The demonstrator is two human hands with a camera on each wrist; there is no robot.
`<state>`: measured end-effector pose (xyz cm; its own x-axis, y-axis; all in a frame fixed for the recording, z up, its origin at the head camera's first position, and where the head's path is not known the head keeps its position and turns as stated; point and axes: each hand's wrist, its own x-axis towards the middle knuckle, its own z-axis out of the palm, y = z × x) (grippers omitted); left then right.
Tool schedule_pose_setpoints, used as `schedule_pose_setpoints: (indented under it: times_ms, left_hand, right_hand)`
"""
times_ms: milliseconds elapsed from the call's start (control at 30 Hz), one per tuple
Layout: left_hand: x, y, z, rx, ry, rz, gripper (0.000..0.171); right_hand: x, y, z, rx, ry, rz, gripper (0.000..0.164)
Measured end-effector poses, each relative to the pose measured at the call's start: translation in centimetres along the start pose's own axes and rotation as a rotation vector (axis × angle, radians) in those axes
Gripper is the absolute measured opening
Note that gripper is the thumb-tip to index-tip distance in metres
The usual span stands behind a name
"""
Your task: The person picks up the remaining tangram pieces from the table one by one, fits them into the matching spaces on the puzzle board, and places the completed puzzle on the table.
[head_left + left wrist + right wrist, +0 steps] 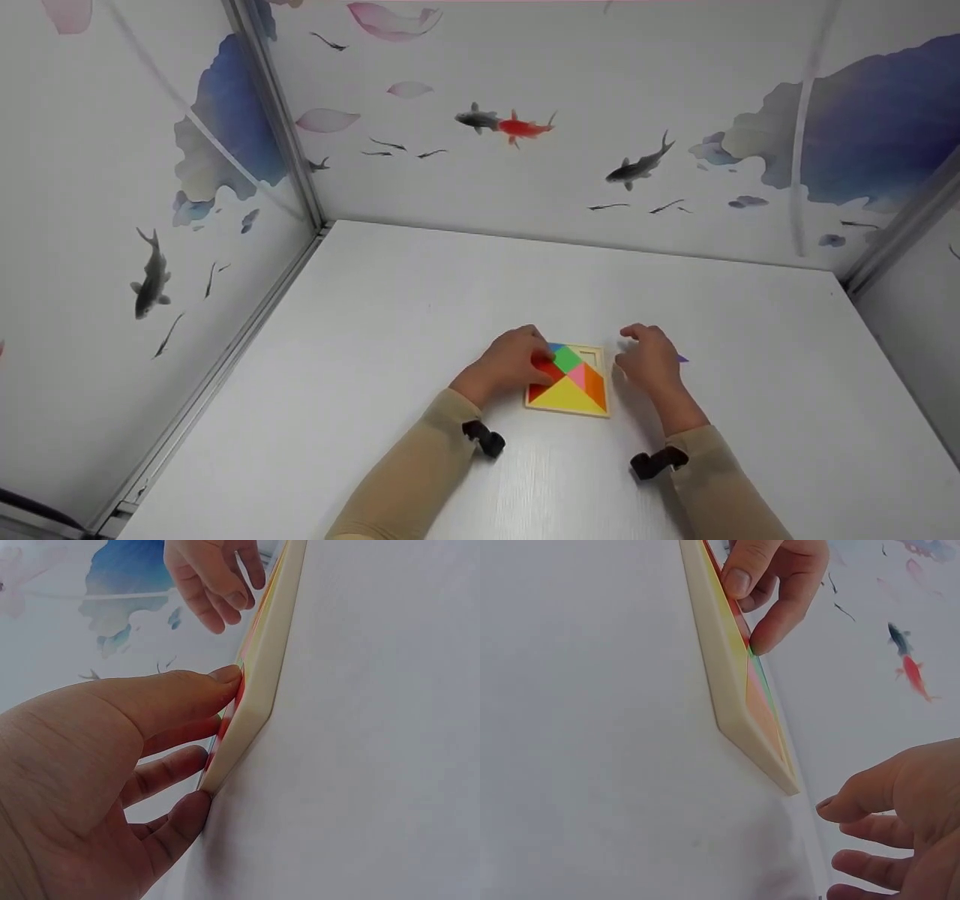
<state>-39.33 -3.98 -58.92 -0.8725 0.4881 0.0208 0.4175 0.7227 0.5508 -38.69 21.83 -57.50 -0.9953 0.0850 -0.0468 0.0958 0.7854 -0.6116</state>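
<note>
A square wooden tangram tray point(570, 412) lies on the table. In it sit a yellow triangle point(568, 399), a red triangle point(541, 391), an orange piece point(595, 388), a pink triangle point(577, 373), a green square point(567, 359) and a partly hidden blue piece point(555, 346). Bare wood shows at the tray's upper right. My left hand point(514, 361) rests its fingertips on the pieces at the left side, covering part of the red one. Right of the tray, my right hand point(651, 364) hovers with loose fingers, holding nothing. A purple piece point(683, 359) shows partly behind it.
The white table point(420, 300) meets printed panels at the back point(525, 187) and left point(75, 225), with metal framing point(281, 112) at the corner. A black wrist camera sits on the left sleeve point(420, 465) and another on the right sleeve point(720, 480).
</note>
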Motion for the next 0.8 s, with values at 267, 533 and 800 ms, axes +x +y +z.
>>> schedule_pose_setpoints:
  times_ms: [267, 533, 800]
  left_hand:
    - [0.0, -0.1, 0.1, 0.007, 0.004, 0.015, 0.032]
    - [0.1, -0.2, 0.1, 0.01, 0.018, 0.033, 0.03]
    - [0.1, -0.1, 0.0, -0.012, 0.015, 0.019, 0.032]
  right_hand:
    - [0.5, 1.0, -0.9, -0.025, -0.025, 0.027, 0.052]
    - [0.7, 1.5, -1.3, -0.057, -0.036, 0.031, 0.052]
    - [0.6, 2.2, -1.7, -0.101, -0.012, -0.012, 0.042]
